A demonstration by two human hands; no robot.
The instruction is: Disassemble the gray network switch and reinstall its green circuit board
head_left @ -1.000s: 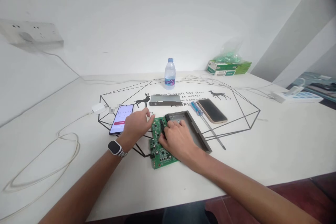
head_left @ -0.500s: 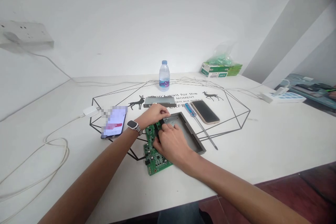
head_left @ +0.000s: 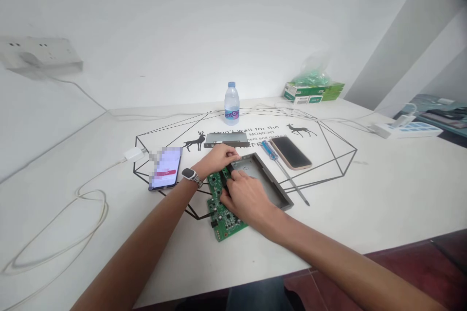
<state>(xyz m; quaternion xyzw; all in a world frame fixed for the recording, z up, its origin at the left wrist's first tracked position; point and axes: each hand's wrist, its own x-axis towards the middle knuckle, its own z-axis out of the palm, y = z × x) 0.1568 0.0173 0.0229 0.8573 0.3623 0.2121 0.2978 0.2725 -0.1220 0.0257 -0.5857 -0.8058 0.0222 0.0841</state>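
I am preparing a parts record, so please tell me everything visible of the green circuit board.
The green circuit board looks flat and rigid, crowded with small dark and silvery components, with a black block on its left edge. It lies slanted along the left side of the gray metal tray; whether they touch is hidden. The right hand covers and seems to touch its right part; the left hand partly hides its far end.

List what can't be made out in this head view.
Head view:
Part of the circuit board: behind the right hand.
Contact between left hand and grey tray: too small.
Writing on the lit phone: pixelated, blurred.
Left end of the wall socket: cut off by left edge.
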